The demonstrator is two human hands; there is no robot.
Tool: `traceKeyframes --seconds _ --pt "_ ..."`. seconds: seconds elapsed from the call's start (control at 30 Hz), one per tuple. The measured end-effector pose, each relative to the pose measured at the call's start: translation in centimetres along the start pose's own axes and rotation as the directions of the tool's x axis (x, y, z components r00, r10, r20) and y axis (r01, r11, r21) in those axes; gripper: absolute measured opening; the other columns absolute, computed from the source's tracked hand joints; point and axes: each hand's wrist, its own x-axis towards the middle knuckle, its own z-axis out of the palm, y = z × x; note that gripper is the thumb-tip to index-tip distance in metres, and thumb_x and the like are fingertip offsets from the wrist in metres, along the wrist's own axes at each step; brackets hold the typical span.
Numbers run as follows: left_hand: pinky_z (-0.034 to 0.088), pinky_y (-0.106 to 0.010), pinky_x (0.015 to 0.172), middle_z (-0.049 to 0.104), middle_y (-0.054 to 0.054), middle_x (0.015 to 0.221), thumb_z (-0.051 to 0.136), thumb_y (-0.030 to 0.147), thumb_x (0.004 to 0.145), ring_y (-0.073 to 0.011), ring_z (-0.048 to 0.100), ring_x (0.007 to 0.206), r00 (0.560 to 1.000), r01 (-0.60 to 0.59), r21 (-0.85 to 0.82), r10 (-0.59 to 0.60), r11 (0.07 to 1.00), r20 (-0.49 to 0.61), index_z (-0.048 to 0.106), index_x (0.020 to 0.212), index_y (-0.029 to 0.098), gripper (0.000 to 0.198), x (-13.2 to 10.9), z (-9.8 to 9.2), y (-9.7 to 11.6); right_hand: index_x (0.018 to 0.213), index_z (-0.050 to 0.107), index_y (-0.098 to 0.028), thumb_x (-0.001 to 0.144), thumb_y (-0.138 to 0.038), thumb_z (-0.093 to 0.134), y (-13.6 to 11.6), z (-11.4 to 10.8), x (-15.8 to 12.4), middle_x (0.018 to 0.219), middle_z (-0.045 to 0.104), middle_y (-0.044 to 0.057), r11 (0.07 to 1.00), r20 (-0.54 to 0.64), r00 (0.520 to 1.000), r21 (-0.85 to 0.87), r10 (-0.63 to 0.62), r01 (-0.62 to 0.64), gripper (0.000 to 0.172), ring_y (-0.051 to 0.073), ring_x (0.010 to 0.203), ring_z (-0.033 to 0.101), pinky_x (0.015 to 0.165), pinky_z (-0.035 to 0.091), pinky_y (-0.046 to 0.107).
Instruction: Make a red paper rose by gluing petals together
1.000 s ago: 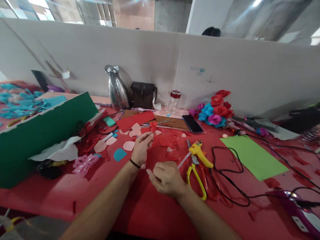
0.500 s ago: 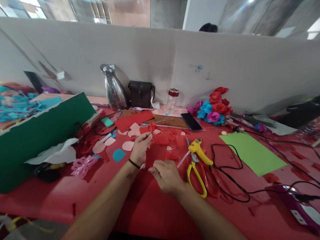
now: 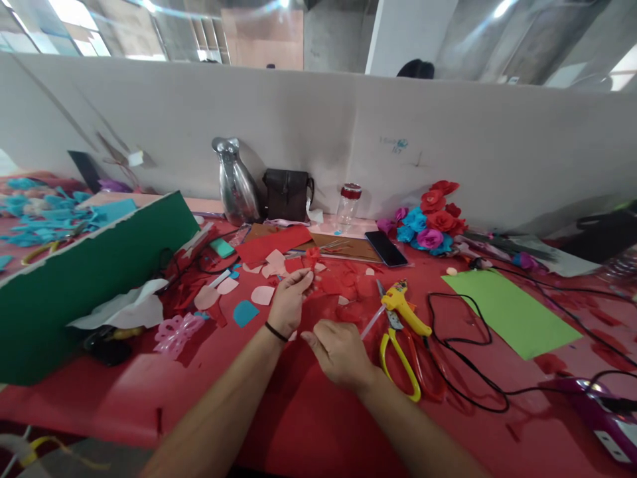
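My left hand [image 3: 291,302], a dark band on its wrist, is closed in a pinch. A small red paper flower [image 3: 313,255] shows just above its fingertips and seems held there; the stem cannot be made out against the red table. Lower and to the right, my right hand [image 3: 338,348] has its fingers curled in, thumb toward the left hand. Whatever is in it, if anything, is hidden. Right of that hand, a yellow glue gun [image 3: 405,310] lies across scissors [image 3: 401,362] with yellow and red handles. Pink petals [image 3: 262,295] and a blue petal [image 3: 245,313] lie left.
A green board [image 3: 99,279] stands at the left. Along the back are a metal jug [image 3: 237,186], a dark bag [image 3: 287,194], a jar [image 3: 347,206], a phone [image 3: 386,249] and paper flowers [image 3: 432,222]. A black cord [image 3: 462,342] loops near green paper [image 3: 512,312].
The view has tilted up and left slightly, so everything sits lower and further right. Both hands keep nearly the same pose, and the red flower stays by my left fingertips.
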Motion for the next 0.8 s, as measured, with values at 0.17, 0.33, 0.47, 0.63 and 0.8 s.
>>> traceKeyframes --seconds 0.17,0.33,0.47,0.63,0.8 --pt "0.048 -0.025 0.076 0.073 -0.005 0.076 0.079 0.025 0.059 -0.0136 0.066 0.073 0.990 0.115 -0.095 -0.106 0.989 0.095 0.064 0.075 0.014 0.024 -1.2 0.9 0.3 0.084 0.058 -0.019 0.092 -0.036 0.045 0.3 -0.8 0.7 0.079 0.066 0.004 0.868 -0.164 0.887 0.344 0.432 -0.359 0.023 0.014 0.068 0.059 0.064 0.043 0.025" --pt "0.049 -0.027 0.075 0.072 -0.004 0.076 0.078 0.026 0.063 -0.0165 0.068 0.078 0.980 0.142 -0.057 -0.133 0.988 0.149 0.061 0.077 0.016 0.024 -2.4 2.0 0.3 0.092 0.061 -0.020 0.083 -0.034 0.057 1.0 -0.9 1.1 0.087 0.071 0.005 0.752 -0.049 0.832 0.460 0.553 -0.473 0.017 0.018 0.074 0.065 0.069 0.048 0.030" --pt "0.050 -0.025 0.066 0.072 -0.004 0.075 0.078 0.027 0.063 -0.0149 0.067 0.070 0.971 0.163 -0.049 -0.152 0.985 0.182 0.059 0.079 0.016 0.027 -2.8 2.2 0.2 0.090 0.064 -0.022 0.080 -0.023 0.056 1.0 -0.9 1.2 0.082 0.073 0.004 0.720 -0.008 0.832 0.506 0.554 -0.475 0.013 0.019 0.073 0.068 0.067 0.049 0.030" --pt "0.049 -0.022 0.062 0.071 -0.002 0.071 0.080 0.023 0.060 -0.0116 0.065 0.063 0.973 0.136 -0.037 -0.127 0.990 0.191 0.060 0.078 0.015 0.028 -2.6 1.9 0.7 0.086 0.065 -0.020 0.083 -0.026 0.052 1.2 -0.9 1.2 0.084 0.072 0.005 0.649 0.011 0.818 0.603 0.575 -0.465 0.014 0.019 0.076 0.067 0.070 0.049 0.030" --pt "0.049 -0.024 0.065 0.072 -0.002 0.070 0.082 0.016 0.053 -0.0129 0.066 0.063 0.969 0.155 -0.017 -0.149 0.988 0.199 0.060 0.074 0.015 0.031 -2.2 1.4 1.1 0.078 0.062 -0.020 0.083 -0.031 0.051 1.6 -0.9 1.2 0.069 0.065 0.001 0.611 0.046 0.818 0.641 0.573 -0.464 0.016 0.016 0.063 0.058 0.062 0.045 0.027"
